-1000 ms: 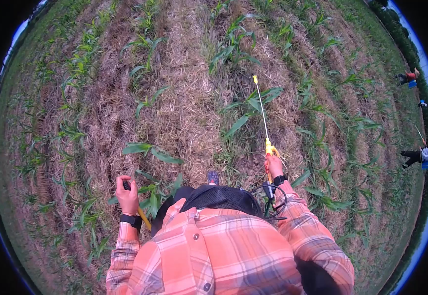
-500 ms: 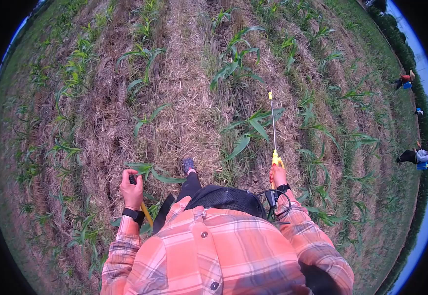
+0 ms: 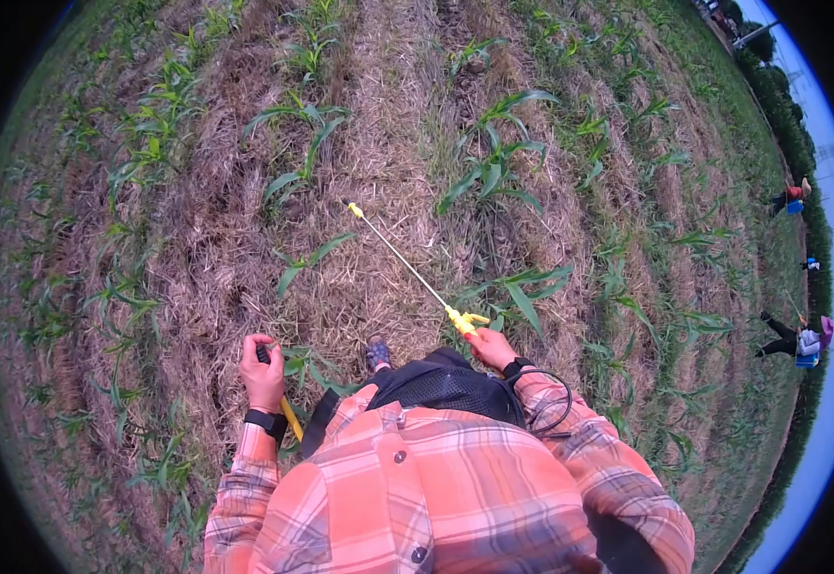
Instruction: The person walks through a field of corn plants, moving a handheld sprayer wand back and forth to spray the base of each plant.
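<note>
My right hand (image 3: 493,350) is closed round the yellow handle of a spray wand (image 3: 405,262), whose thin metal tube slants forward and left over the straw strip to a yellow nozzle. A dark hose (image 3: 562,407) loops beside my right wrist. On the left, my left hand (image 3: 263,376) grips the black end of a yellow pump lever (image 3: 291,419), which runs back toward my side. Young corn plants (image 3: 496,165) stand ahead of the wand. A smaller corn plant (image 3: 307,261) grows to the left of the tube.
Rows of corn seedlings (image 3: 156,129) run forward on both sides, with dry straw (image 3: 388,124) between them. My shoe (image 3: 378,353) is on the ground below. At the far right are several people, one in a pink hat (image 3: 826,331), with blue tanks on their backs.
The spray wand has swung left, from the right-hand corn row to the straw strip. My right hand has moved left with it. Plants ahead appear lower and nearer; my left hand stays on the lever.
</note>
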A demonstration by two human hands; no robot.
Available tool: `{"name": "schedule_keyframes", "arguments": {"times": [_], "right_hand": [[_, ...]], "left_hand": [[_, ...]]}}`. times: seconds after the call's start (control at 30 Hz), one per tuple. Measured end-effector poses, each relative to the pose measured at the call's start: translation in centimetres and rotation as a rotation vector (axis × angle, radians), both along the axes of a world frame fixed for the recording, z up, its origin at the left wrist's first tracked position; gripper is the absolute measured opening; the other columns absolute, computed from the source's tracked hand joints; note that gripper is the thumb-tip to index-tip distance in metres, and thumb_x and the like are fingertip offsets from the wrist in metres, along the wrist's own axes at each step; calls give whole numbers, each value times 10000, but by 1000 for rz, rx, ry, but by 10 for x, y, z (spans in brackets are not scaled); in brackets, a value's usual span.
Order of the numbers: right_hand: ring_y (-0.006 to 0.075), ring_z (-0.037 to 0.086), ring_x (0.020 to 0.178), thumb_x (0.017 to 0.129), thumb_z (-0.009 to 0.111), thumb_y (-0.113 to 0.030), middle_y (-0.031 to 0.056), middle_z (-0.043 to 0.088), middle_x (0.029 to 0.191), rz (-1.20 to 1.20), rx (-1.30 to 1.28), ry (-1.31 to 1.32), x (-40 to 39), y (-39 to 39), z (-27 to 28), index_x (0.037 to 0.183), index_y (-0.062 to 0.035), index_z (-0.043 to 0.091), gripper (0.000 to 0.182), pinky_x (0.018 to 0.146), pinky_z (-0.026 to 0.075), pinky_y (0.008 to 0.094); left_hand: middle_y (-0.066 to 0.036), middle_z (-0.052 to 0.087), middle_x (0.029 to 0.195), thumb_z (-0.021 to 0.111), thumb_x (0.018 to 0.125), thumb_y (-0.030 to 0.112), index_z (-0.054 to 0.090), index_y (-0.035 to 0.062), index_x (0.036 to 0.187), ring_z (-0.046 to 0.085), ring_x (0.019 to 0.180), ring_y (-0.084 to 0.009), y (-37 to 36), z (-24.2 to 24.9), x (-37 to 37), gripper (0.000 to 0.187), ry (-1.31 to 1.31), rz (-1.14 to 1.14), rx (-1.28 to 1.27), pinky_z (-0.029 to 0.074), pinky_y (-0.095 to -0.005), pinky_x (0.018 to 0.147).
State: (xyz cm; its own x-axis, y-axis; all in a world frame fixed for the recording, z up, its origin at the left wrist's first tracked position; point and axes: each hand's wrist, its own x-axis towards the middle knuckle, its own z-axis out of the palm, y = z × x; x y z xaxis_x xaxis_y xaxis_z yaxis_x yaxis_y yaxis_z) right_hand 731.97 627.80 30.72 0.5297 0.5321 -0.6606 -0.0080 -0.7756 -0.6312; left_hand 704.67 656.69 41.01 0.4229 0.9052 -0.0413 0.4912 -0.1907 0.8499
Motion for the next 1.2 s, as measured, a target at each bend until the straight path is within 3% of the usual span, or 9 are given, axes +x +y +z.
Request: {"name": "schedule_keyframes", "arguments": {"times": [0.07, 0.23, 0.4, 0.47, 0.5, 0.53, 0.73, 0.87, 1.2], "right_hand": [[160, 533, 559, 784, 479, -343, 65, 559, 604, 125, -6, -7, 4, 19, 15, 753, -21, 549, 331, 534, 413, 300], [173, 526, 554, 782, 490, -348, 67, 555, 614, 263, 43, 121, 25, 56, 14, 762, -23, 548, 331, 516, 397, 300], [196, 548, 593, 774, 483, -365, 83, 570, 635, 316, 99, 49, 78, 80, -8, 796, -32, 561, 342, 558, 412, 316], [199, 557, 613, 767, 476, -373, 87, 578, 645, 257, -8, 33, 103, 86, -9, 791, -30, 569, 356, 582, 418, 319], [90, 454, 435, 796, 484, -331, 11, 513, 555, 188, 54, 40, 117, 85, -20, 765, -54, 538, 284, 404, 357, 231], [79, 427, 404, 795, 488, -331, 3, 498, 543, 119, 86, 42, 131, 84, -23, 776, -63, 536, 272, 372, 337, 229], [73, 403, 382, 806, 462, -319, -16, 464, 532, -286, 109, 153, 218, 77, -11, 690, -82, 473, 264, 329, 323, 226], [57, 386, 373, 826, 440, -288, -18, 450, 539, -551, 240, 187, 270, 73, -13, 772, -72, 468, 224, 318, 315, 200], [53, 373, 374, 835, 432, -321, -12, 423, 541, -867, 410, 108, 333, 80, -2, 827, -47, 462, 275, 305, 296, 189]], "left_hand": [[14, 399, 590, 540, 699, 19, 462, 46, 781, 369, 511, -62, 9, 5, 6, 116, -4, 0, 15, 318, -210, 469], [23, 395, 584, 532, 709, 18, 452, 45, 776, 363, 500, -54, 27, 7, 27, 108, -37, 29, 41, 310, -205, 460], [20, 396, 582, 532, 704, 19, 450, 48, 783, 362, 493, -55, 49, 12, 64, 117, 8, 87, 60, 302, -209, 445], [42, 375, 581, 541, 705, 15, 458, 53, 781, 342, 502, -41, 56, 24, 89, 119, 63, 70, 93, 279, -194, 442], [44, 361, 581, 540, 705, 13, 457, 57, 778, 333, 509, -42, 60, 25, 105, 119, 30, 53, 143, 273, -193, 445], [44, 361, 581, 540, 705, 13, 457, 57, 778, 333, 509, -42, 65, 29, 120, 119, 35, 36, 149, 273, -193, 445], [21, 380, 564, 526, 699, 19, 458, 42, 770, 347, 483, -64, 83, 42, 185, 101, 66, 2, 174, 296, -219, 442], [14, 390, 578, 526, 696, 13, 454, 43, 769, 352, 491, -65, 88, 50, 210, 107, 110, 12, 172, 298, -221, 446], [-3, 410, 593, 539, 689, 28, 466, 42, 770, 381, 503, -88, 127, 44, 248, 111, 143, 37, 187, 322, -229, 469]]}}
